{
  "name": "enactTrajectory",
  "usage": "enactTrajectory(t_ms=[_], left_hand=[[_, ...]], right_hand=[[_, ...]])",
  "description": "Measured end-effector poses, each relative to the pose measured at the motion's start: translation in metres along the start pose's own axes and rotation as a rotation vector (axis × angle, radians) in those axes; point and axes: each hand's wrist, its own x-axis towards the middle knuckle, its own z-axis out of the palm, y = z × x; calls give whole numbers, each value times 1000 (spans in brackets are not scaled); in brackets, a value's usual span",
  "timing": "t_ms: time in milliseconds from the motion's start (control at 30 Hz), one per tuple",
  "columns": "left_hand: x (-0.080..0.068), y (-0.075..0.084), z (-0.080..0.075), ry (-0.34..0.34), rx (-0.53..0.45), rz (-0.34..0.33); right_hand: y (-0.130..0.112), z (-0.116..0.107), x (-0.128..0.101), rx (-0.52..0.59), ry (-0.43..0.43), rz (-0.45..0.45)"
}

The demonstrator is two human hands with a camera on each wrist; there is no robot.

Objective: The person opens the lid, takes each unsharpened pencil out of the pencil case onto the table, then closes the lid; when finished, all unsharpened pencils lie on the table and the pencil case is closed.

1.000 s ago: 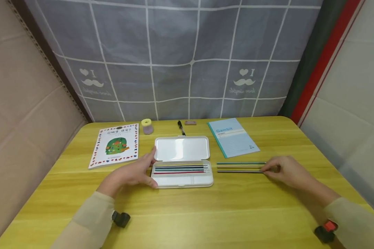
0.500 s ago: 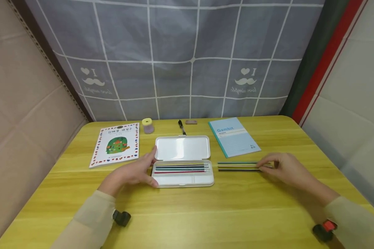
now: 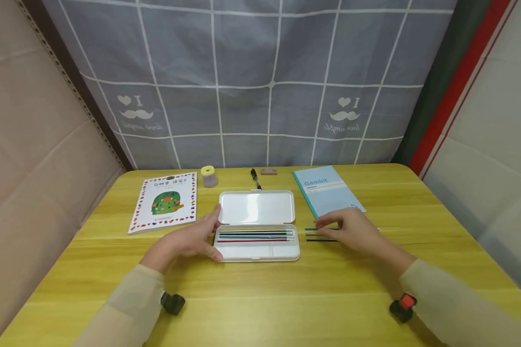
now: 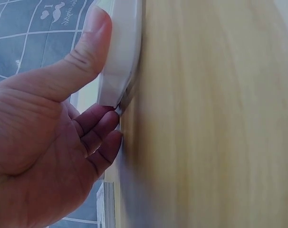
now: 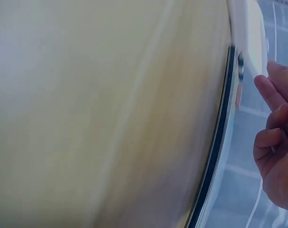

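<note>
A white pencil case lies with its lid laid back and several pencils in its upper compartment. My left hand grips the case's left end, thumb at the front corner and fingers behind; in the left wrist view the thumb lies against the case's side. Right of the case, a row of loose pencils lies on the table, partly hidden by my right hand. In the right wrist view this hand hovers beside the pencils, its fingers loosely bent and holding nothing.
A picture-covered book lies at the left, with a yellow-lidded jar beside it. Behind the case are a black pen and an eraser. A light blue notebook lies just behind my right hand.
My right hand has moved left along the loose pencils, from their right ends to near their left ends. The left hand stays on the case.
</note>
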Motion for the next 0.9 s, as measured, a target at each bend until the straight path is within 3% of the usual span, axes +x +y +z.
enactTrajectory(t_ms=[200, 467, 667, 900], left_hand=[[0, -1, 0, 5, -3, -7], [0, -4, 1, 22, 24, 34], [0, -2, 1, 13, 18, 13], [-1, 0, -1, 10, 16, -15]], right_hand=[[-26, 23, 24, 25, -75, -60], [-42, 41, 40, -58, -172, -98], [-45, 44, 43, -161, -182, -99], [-47, 47, 46, -174, -169, -137]])
